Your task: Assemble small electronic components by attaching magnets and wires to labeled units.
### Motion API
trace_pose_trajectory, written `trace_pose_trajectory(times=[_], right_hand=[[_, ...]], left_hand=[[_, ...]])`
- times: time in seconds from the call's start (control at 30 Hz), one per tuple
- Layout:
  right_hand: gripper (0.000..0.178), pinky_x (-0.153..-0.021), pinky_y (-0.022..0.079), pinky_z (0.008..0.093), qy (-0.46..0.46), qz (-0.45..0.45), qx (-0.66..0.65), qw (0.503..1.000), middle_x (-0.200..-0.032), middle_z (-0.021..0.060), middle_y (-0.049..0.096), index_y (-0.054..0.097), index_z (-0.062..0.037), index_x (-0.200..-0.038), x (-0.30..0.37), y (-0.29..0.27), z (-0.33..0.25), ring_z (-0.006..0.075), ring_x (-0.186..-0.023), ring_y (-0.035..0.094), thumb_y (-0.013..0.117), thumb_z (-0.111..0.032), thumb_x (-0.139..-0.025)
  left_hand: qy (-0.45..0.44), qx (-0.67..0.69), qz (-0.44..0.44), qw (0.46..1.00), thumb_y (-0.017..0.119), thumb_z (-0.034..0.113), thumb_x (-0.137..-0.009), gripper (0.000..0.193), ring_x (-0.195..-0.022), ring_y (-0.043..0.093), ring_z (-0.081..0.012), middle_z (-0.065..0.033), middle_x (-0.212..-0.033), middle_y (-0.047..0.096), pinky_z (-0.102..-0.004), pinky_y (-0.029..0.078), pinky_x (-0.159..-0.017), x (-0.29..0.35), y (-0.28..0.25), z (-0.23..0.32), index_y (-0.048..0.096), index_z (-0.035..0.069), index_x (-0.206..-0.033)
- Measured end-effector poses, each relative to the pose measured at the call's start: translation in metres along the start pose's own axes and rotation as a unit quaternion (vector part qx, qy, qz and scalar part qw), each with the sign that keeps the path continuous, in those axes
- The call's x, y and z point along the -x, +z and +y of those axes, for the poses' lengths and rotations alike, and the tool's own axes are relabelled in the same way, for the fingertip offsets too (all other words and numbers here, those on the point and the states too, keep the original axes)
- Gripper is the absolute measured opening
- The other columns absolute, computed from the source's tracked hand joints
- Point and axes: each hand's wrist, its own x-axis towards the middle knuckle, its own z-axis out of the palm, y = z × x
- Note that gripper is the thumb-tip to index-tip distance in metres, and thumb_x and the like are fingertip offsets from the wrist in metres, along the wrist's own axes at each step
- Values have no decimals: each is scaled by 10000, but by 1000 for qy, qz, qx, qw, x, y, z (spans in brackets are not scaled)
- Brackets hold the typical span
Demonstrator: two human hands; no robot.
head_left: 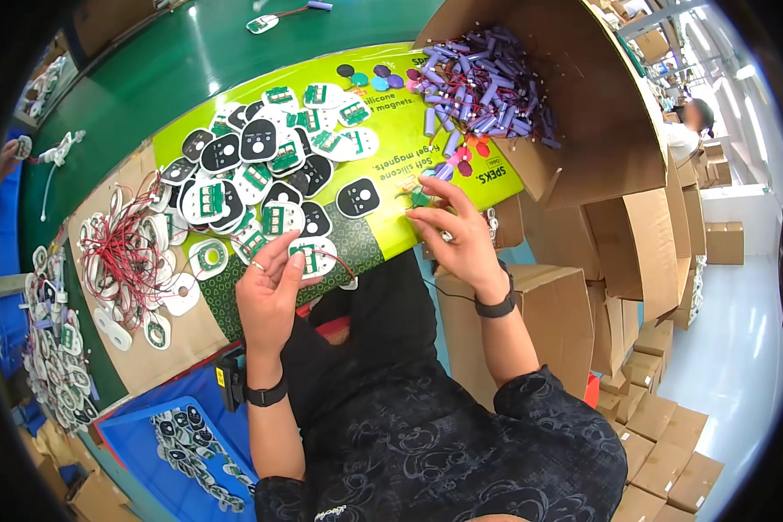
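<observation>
While our left hand [271, 283] pinches a board [322, 257], we should spare its wire [341, 261], unsure if our right hand [457, 230] grips anything.

Strip lights [746, 72] glow at the upper right, near a white wall [738, 205]. Brown boxes [655, 412] stack beside the glossy pale floor [739, 322]; the desk [130, 104] is shiny green.

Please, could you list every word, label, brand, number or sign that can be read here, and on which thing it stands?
I do not copy wording, only locate it.
Yellow-green sheet: dark lettering, readable.
Black shirt: pale lettering, too small to read.
Yellow label: too small.
Black-faced piece: pale marks, too small.
</observation>
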Motion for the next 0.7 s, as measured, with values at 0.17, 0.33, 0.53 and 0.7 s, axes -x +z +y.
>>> trace_pose_trajectory(times=[0.17, 0.33, 0.53, 0.7], right_hand=[[90, -957, 500, 371, 44, 48, -46, 997, -1266, 129, 650, 701, -42, -988, 0, -3, 8, 271, -1167, 618, 689, -98, -918], [192, -898, 509, 329, 113, 46, -277, 953, -998, 55, 700, 550, -40, -1028, -16, 13, 3, 160, -997, 659, 487, -214, -1083], [180, -527, 427, 220, 209, 1, -361, 909, -730, -11, 505, 505, -43, -1047, -17, 24, -47, 59, -563, 499, 499, -220, -1078], [165, -485, 416, 242, 236, -77, -329, 911, -730, 12, 548, 493, -29, -1090, -15, 52, -85, 64, -540, 504, 533, -186, -1060]], left_hand=[[5, 13, -2, 1000, 567, 31, -1002, 341, -1009, 669, -171, -162, -1188, 660, -333, 633, -791, -3, 0, -2, 551, -62, -1329], [15, 30, 3, 999, 574, 24, -1005, 309, -949, 663, -125, -104, -1082, 684, -310, 626, -799, 1, 2, 6, 582, -50, -1304], [70, 18, -21, 997, 535, -30, -1004, 198, -945, 659, -122, -75, -1084, 634, -318, 618, -840, 1, -9, -12, 700, -45, -1112], [81, 25, -41, 996, 573, -45, -975, 160, -955, 658, -123, -66, -1110, 590, -274, 589, -820, 1, -4, 2, 695, -63, -1077]])
